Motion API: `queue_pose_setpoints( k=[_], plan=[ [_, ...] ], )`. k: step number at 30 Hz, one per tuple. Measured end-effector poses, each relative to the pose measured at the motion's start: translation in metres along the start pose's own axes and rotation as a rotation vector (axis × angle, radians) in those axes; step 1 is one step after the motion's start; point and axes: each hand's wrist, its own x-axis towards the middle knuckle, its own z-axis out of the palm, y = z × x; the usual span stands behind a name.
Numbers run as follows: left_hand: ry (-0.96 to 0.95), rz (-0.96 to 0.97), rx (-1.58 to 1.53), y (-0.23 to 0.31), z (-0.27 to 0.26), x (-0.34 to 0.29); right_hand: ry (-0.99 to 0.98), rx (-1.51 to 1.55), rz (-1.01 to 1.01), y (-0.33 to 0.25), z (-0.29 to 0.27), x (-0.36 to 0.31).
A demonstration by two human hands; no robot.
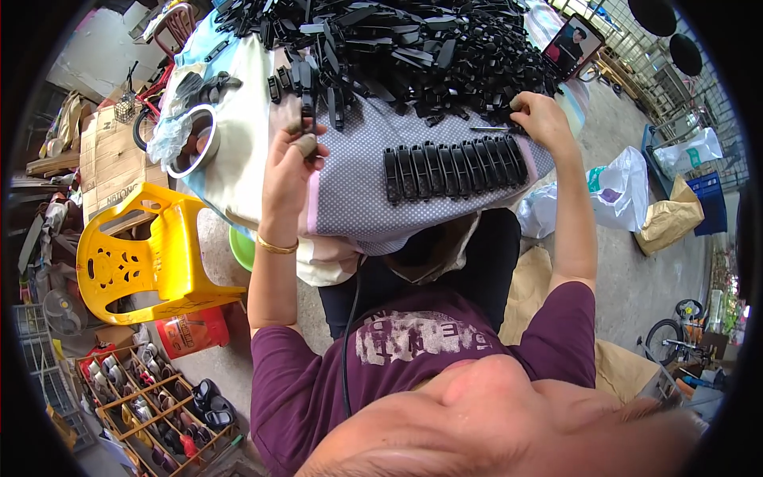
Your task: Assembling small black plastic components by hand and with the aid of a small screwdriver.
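1. Count: two hands in view, both yours. One row of black plastic pieces (455,168) lies on the bench; you have about eleven laid side by side, touching. One large heap of black pieces (413,48) fills the far end, too many and too tangled to count.
2. Left hand (290,163): your fingers are closed on one narrow black piece (306,102), held upright above the bench's near left part. One fingertip looks wrapped in pale tape.
3. Right hand (540,115): it rests at the near edge of the heap, fingers curled; you cannot tell from this view whether it grips anything. A thin metal pin-like tool (489,129) lies just beside it.
4. Look of the pieces: matt black, elongated, slightly ribbed, all alike in the row; those in the heap appear longer and lie at every angle.
5. Surface: the bench (350,199) is covered with a grey dotted cloth with a pink border, over a pale cloth on the left. A steel bowl (199,143) with a clear bag sits at the left edge.
6. Room: concrete floor. One yellow plastic chair (139,254) to your left, a shoe rack (155,405) below it, cardboard and a bicycle further left. White plastic bags (620,191) and a brown paper sack (671,215) lie on your right. A small screen (572,44) stands at the far right corner.
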Motion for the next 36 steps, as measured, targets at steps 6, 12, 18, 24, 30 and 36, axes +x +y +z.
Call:
queue_pose_setpoints(
  k=[6, 12, 18, 24, 30, 36],
  plan=[
    [-0.064, -0.175, -0.136, -0.009, 0.019, -0.019, 0.530, 0.307, -0.279, -0.013, -0.001, -0.004],
    [-0.205, -0.246, -0.255, -0.016, 0.034, -0.037, 0.391, 0.835, -0.393, -0.101, -0.001, -0.053],
    [-0.312, -0.317, -0.365, -0.019, 0.041, -0.052, 0.355, 0.874, -0.625, -0.154, 0.023, -0.078],
    [-0.355, -0.277, -0.384, -0.023, 0.041, -0.060, 0.552, 0.704, -0.784, -0.168, 0.030, -0.078],
    [-0.364, -0.223, -0.327, -0.024, 0.043, -0.064, 0.610, 0.717, -0.807, -0.170, 0.035, -0.080],
    [-0.360, -0.226, -0.358, -0.025, 0.044, -0.067, 0.631, 0.645, -0.808, -0.170, 0.040, -0.084]
  ],
)
